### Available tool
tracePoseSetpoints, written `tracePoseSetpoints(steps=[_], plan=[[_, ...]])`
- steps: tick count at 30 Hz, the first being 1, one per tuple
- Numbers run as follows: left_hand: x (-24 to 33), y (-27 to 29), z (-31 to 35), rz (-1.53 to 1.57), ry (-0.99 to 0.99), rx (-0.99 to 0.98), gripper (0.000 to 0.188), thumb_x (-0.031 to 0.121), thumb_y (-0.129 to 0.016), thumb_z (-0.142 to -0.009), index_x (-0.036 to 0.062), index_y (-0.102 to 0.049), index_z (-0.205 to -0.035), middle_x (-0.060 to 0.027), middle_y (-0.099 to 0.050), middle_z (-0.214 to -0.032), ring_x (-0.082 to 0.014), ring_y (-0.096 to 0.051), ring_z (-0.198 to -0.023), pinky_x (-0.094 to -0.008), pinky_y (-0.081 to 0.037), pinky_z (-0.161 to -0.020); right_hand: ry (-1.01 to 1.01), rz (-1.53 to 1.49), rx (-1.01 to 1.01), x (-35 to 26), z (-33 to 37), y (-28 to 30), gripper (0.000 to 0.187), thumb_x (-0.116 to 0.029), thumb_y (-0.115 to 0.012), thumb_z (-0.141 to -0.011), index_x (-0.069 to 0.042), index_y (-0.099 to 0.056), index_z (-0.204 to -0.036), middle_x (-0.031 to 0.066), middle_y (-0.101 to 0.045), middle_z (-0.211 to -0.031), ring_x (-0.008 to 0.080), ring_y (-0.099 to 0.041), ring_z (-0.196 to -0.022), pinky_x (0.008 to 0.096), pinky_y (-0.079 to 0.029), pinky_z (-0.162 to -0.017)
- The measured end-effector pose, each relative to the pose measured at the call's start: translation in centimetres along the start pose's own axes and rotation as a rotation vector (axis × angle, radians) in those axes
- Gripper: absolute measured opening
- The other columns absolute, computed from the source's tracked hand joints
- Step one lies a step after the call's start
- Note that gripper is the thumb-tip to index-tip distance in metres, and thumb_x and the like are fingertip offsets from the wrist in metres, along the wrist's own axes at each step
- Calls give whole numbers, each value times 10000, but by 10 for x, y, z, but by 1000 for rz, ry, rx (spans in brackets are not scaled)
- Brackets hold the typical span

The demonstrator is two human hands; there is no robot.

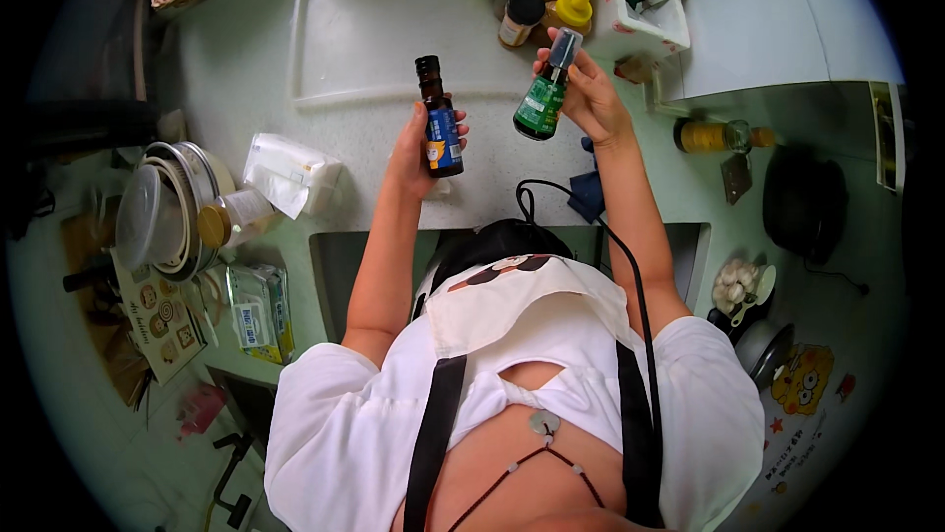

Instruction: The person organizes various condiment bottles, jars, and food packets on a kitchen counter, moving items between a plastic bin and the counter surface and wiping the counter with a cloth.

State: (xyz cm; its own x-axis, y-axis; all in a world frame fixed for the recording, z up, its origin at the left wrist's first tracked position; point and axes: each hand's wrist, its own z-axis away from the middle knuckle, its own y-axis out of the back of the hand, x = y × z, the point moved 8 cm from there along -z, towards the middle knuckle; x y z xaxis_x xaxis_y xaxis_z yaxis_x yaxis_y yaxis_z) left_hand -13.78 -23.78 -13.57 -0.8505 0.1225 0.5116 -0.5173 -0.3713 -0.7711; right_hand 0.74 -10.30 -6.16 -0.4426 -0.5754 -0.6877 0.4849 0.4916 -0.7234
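Note:
My left hand (411, 153) is wrapped round a dark glass bottle (443, 138) with a blue label and a black cap, held upright over the counter. In my right hand (591, 99) is a second dark bottle (539, 109) with a green label and a clear cap over its top. My right fingers grip it near that cap, and its base tilts toward the lower left. The two bottles are apart from each other. What is inside them I cannot make out.
A pale board (384, 30) lies on the counter ahead. Seasoning jars (520, 18) and a white bin (630, 20) stand beyond my right hand. A tissue pack (287, 176) and stacked bowls (162, 212) sit at the left. A blue cloth (587, 195) and black cable (630, 256) are near my right forearm.

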Motion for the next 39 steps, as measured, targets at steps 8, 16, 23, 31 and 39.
tracePoseSetpoints(steps=[8, 16, 23, 31, 39], plan=[[-1, -11, 3, -59, 1, -47, 506, 398, -489, -861, 44, -392, -1210, -116, -554, -984, -183, -571, -839, -315, -503, -718, -68, 381, 254, -5, 0, 10, 388, -76, -631, -764, -2, -474, -1111, 82, -571, -1014, 148, -550, -921, 295, -446, -829], [-11, -37, 4, -118, 22, -98, 490, 356, -576, -819, 52, -402, -1162, -117, -558, -982, -189, -576, -835, -311, -499, -704, -82, 324, 188, 0, -2, 1, 418, -113, -650, -758, -13, -481, -1127, 90, -580, -1022, 140, -557, -917, 288, -456, -818], [-11, -49, 11, -151, 9, -132, 537, 363, -571, -820, 38, -384, -1204, -116, -544, -988, -183, -565, -845, -299, -501, -698, -106, 326, 174, 0, -1, -3, 406, -117, -648, -761, -19, -482, -1119, 90, -579, -1023, 137, -559, -904, 283, -460, -814], [-12, -57, 19, -141, -4, -152, 556, 343, -599, -804, 36, -375, -1210, -111, -534, -987, -175, -560, -849, -298, -500, -699, -121, 345, 224, 2, 2, -3, 405, -122, -657, -747, -20, -484, -1099, 85, -584, -1008, 129, -564, -877, 290, -480, -785], [-17, -57, 18, -120, 1, -144, 578, 329, -630, -784, 36, -369, -1208, -108, -532, -995, -172, -559, -848, -299, -499, -705, -122, 380, 257, -3, 6, -3, 392, -150, -688, -730, -47, -503, -1060, 44, -585, -971, 130, -560, -897, 317, -480, -786]])
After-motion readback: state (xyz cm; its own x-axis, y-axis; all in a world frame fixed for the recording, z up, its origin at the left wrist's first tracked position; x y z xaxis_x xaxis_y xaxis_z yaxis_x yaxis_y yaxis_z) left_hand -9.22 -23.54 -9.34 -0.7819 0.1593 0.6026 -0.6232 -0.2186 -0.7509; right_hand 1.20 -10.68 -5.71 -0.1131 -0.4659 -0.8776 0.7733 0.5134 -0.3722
